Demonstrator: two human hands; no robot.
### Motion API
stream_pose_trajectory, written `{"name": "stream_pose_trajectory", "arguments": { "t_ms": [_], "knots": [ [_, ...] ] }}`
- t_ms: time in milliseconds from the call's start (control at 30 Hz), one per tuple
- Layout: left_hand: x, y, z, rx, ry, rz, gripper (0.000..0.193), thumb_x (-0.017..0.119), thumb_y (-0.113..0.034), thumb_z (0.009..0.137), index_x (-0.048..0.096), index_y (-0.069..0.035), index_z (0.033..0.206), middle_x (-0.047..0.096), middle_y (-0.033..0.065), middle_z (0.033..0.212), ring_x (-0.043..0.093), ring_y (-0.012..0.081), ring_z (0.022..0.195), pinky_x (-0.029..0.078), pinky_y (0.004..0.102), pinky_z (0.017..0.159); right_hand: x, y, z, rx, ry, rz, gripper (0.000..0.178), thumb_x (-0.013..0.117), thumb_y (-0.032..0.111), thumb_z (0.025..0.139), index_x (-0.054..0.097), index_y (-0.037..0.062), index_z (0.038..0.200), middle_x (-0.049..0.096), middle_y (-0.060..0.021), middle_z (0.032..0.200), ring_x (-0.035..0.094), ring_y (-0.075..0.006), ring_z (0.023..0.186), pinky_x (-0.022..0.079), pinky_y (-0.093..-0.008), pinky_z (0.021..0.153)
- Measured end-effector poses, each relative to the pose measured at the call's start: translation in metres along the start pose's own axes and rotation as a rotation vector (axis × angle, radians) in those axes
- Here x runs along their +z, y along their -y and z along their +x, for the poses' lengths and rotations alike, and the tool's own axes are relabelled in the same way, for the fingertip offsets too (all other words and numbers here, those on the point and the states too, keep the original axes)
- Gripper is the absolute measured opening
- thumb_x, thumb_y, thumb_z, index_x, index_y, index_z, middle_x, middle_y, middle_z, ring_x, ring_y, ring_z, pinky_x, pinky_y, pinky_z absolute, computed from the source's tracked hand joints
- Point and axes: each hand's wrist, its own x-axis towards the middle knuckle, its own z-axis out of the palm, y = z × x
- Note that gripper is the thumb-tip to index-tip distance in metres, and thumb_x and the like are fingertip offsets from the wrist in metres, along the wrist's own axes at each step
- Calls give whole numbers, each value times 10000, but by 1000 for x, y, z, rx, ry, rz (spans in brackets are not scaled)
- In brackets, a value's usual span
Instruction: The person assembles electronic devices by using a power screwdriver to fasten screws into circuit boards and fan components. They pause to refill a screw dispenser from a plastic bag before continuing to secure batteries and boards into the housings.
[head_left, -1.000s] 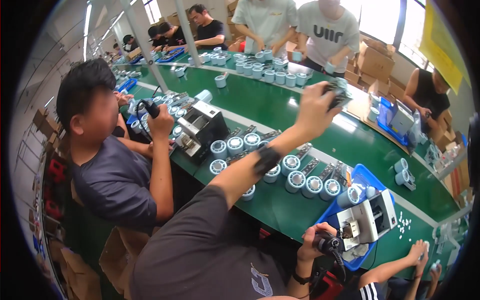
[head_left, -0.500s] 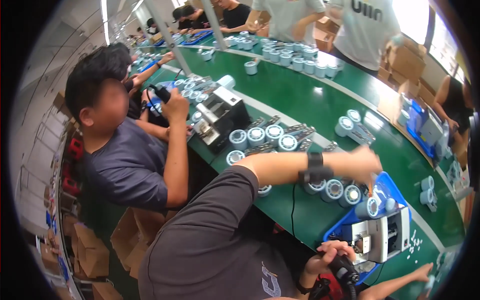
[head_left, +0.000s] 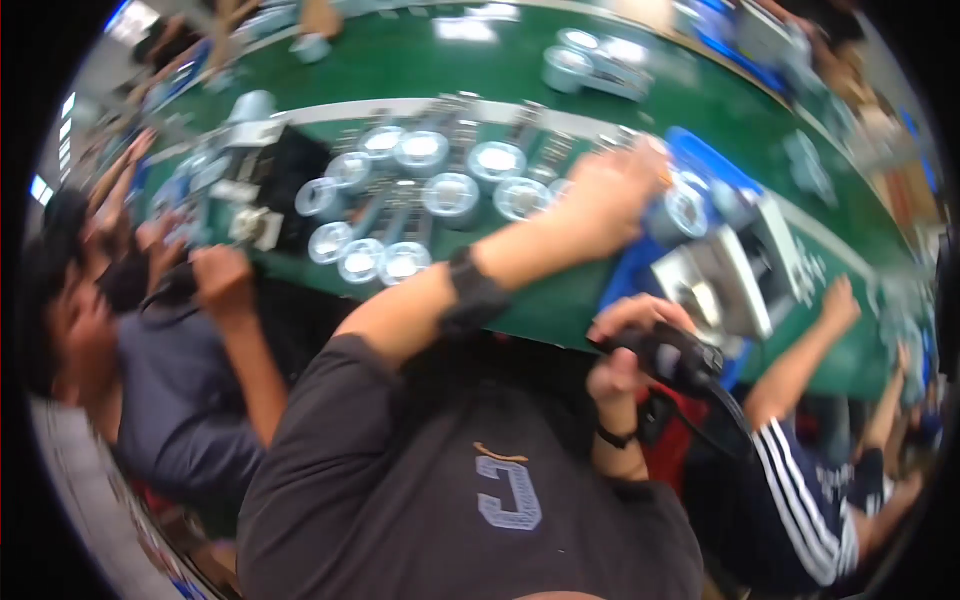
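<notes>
My left hand (head_left: pixel 620 190), blurred, reaches across the bench with its fingers curled together. What they hold, if anything, I cannot make out. Close by its fingertips is a light-blue round housing (head_left: pixel 685 210) with a ringed face, at the edge of a blue tray (head_left: pixel 705 160). My right hand (head_left: pixel 640 340) is wrapped round a black electric screwdriver (head_left: pixel 675 358) with a cable trailing from it, in front of my body. Just beyond it stands a white and black bench machine (head_left: pixel 735 285) in the tray.
Left of my left hand, several light-blue housings with metal arms (head_left: pixel 420 200) lie on the green bench (head_left: pixel 400 70). Another pair of housings (head_left: pixel 595 65) sits farther back. Co-workers' arms (head_left: pixel 240 300) are at left; a striped sleeve (head_left: pixel 800 490) is at right.
My view has swung to the right and down. My left arm now runs up to the right with the hand beside the round housing. My right hand still grips the screwdriver.
</notes>
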Motion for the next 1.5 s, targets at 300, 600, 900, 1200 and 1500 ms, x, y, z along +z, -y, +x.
{"name": "stream_pose_trajectory", "arguments": {
  "t_ms": [300,600,900,1200,1500],
  "knots": [
    [-6,-6,-26,89,0,279,770,782,-221,809,467,-72,1496,563,137,1479,559,360,1308,448,484,1094,-10,-9,-5,10,-185,-8,639,669,413,942,383,37,1372,533,-112,774,533,-177,591,476,-289,532],
    [30,-38,7,228,-138,138,639,760,-74,786,593,-159,1397,594,99,1432,544,345,1298,448,484,1090,-11,-10,-5,29,-226,34,602,665,412,936,402,42,1331,510,-109,768,510,-172,569,465,-289,513],
    [-9,-46,8,253,-418,-383,468,742,14,755,684,-134,1195,676,90,1239,625,364,1182,518,487,994,-11,-10,-10,41,-243,-26,606,652,438,932,395,44,1315,507,-110,761,519,-180,570,473,-298,518],
    [-83,-32,-140,445,33,-57,314,803,-56,719,713,-86,1018,700,77,1273,614,345,1261,503,483,1060,-9,-13,-8,45,-332,50,650,608,442,951,357,24,1381,515,-115,747,525,-196,537,483,-311,489],
    [-47,-16,-186,201,61,-162,388,844,-57,721,670,-85,1067,651,77,1311,615,322,1214,526,461,1011,-4,-8,-2,-34,-298,-165,667,574,433,979,326,-44,1374,549,-146,738,531,-213,486,509,-318,466]
  ]
}}
